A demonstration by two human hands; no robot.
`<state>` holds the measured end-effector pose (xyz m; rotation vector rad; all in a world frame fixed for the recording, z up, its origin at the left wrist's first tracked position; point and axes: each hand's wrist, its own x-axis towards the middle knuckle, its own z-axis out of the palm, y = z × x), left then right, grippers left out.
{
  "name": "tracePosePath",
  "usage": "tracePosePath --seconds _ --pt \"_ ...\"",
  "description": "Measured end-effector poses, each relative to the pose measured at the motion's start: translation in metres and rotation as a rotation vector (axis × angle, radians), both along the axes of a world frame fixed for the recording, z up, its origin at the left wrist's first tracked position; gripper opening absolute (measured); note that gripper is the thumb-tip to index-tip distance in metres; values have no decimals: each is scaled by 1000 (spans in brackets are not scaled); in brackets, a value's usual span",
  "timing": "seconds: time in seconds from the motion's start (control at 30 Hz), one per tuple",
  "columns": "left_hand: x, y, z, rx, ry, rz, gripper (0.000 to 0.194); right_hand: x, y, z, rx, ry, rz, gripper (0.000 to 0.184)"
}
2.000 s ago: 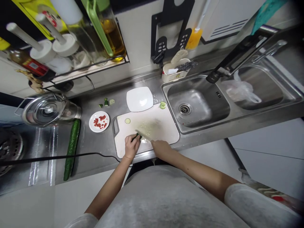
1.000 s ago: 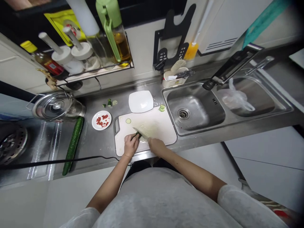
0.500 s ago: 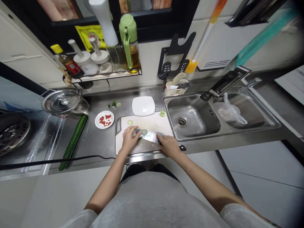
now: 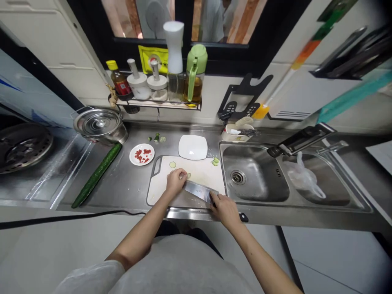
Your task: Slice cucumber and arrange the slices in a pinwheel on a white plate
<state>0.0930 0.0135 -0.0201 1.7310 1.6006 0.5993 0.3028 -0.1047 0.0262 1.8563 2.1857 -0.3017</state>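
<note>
My right hand (image 4: 226,210) grips a broad-bladed kitchen knife (image 4: 197,190), its blade slanting leftward low over the white cutting board (image 4: 159,188). At the blade's far end, my left hand (image 4: 177,181) is closed in a pinch. A thin cucumber slice (image 4: 189,175) pokes out at its fingertips. Another cucumber slice (image 4: 173,164) lies flat on the board's upper left. A few overlapping cucumber slices (image 4: 215,161) sit at the upper right corner. Behind the board is a white square plate (image 4: 192,147), its near edge at the board's rim.
Left of the board are a small plate of chopped red pieces (image 4: 141,154), a whole cucumber (image 4: 97,175) and a lidded steel pot (image 4: 101,124). Cucumber ends (image 4: 157,138) lie behind. A double sink (image 4: 255,173) is to the right. A seasoning rack (image 4: 162,104) hangs above.
The cucumber slice that lay on the knife blade is now at my left fingertips, off the blade. My left hand has closed into a pinch. The camera view has tilted up.
</note>
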Motion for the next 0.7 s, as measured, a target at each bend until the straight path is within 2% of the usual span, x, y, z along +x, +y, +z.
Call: tracePosePath --seconds 0.07,0.13,0.33,0.53,0.7 --pt "-3 12 -5 -66 43 104 8 4 -1 -1 3 -3 -24 43" --pt "-7 24 -9 -119 79 148 8 8 0 -1 11 -1 -51 42" --pt "-15 52 -19 -176 99 107 7 13 3 2 23 2 -96 40" --pt "-27 69 -27 -74 320 58 14 13 3 -1 2 22 -112 40" --pt "-33 71 -33 26 403 35 16 13 3 -6 -9 43 -133 39"
